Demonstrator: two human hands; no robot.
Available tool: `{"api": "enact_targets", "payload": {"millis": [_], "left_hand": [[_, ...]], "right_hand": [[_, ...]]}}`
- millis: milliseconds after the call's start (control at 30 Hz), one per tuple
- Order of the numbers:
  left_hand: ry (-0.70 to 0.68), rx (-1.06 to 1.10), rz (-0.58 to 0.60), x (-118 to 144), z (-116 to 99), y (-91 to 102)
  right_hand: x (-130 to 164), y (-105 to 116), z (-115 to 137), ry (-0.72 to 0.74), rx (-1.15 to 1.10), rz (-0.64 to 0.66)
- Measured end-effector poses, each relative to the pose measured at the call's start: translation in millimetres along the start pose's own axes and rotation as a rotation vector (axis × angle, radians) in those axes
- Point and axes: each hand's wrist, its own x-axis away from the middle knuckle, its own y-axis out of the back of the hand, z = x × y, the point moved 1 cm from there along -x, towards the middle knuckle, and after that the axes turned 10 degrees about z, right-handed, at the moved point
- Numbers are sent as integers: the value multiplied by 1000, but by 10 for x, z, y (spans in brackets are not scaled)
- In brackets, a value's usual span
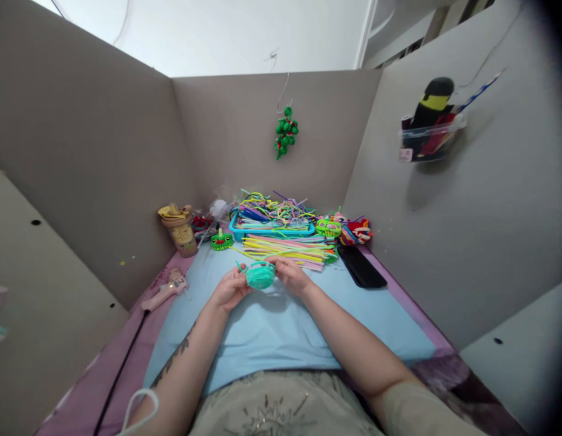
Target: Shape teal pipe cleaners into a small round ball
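Observation:
Between my two hands, above the blue cloth, is a rounded turquoise piece wound from pipe cleaners. My left hand pinches its left side, where a short turquoise end sticks up. At the upper right edge my right hand has its fingers closed on the same piece. Just beyond my hands lies a row of loose yellow, pink and pale pipe cleaners. A green pipe-cleaner figure with eyes sits to the left of that row.
A blue tray heaped with coloured pipe cleaners stands at the back. A tumbler and a pink glue gun are on the left. A black phone lies right. Grey panels enclose three sides; a plastic holder hangs on one.

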Motion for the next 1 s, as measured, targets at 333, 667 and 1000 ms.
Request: {"api": "enact_targets", "payload": {"millis": [333, 667, 1000], "left_hand": [[84, -3, -23, -19, 50, -7], [58, -57, -102, -19, -2, -48], [-295, -662, -331, -33, 79, -40]], "right_hand": [[-20, -82, 0, 29, -33, 28], [-27, -29, -88, -108, -58, -67], [-7, 65, -67, 124, 749, -113]]}}
